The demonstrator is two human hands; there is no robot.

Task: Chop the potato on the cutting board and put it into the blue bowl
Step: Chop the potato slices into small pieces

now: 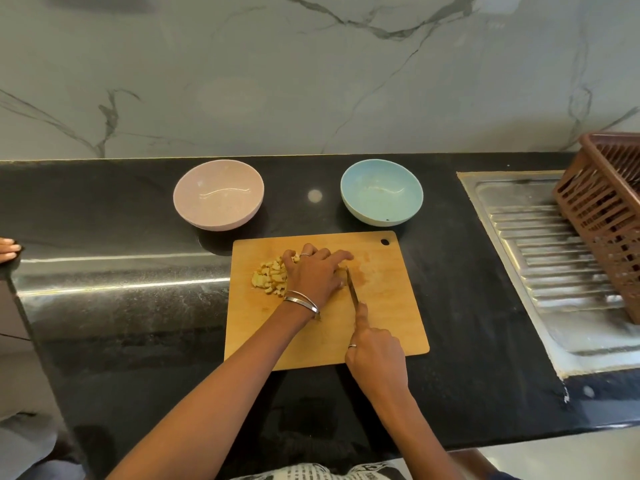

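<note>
Nearest the front edge of the worktop (138, 323), a knife (353, 289) is being gripped by the right hand (375, 351), its fingers curled round the handle and the forefinger laid along the spine. The blade is being pointed away, toward the middle of the cutting board (391, 306), with its tip tucked against the left hand.

Just beyond, the left hand (317, 275) is being pressed down with bent fingers over what is being cut; the uncut piece is largely being hidden beneath it, so how much remains cannot be told. For the cut to be done well, the fingertips are best being kept curled back from the edge, the blade being guided against the knuckles and brought straight down, so that even pieces are being produced.

By the board's left edge, the chopped potato (268, 278) is being kept in a small heap: pale yellow, roughly cubed, fairly even in size, touching the left hand's outer side.

Farther back, toward the worktop's rear edge, the blue bowl (381, 216) is being left empty just beyond the board's far right corner, with a pink bowl (218, 220) well to its left.
</note>
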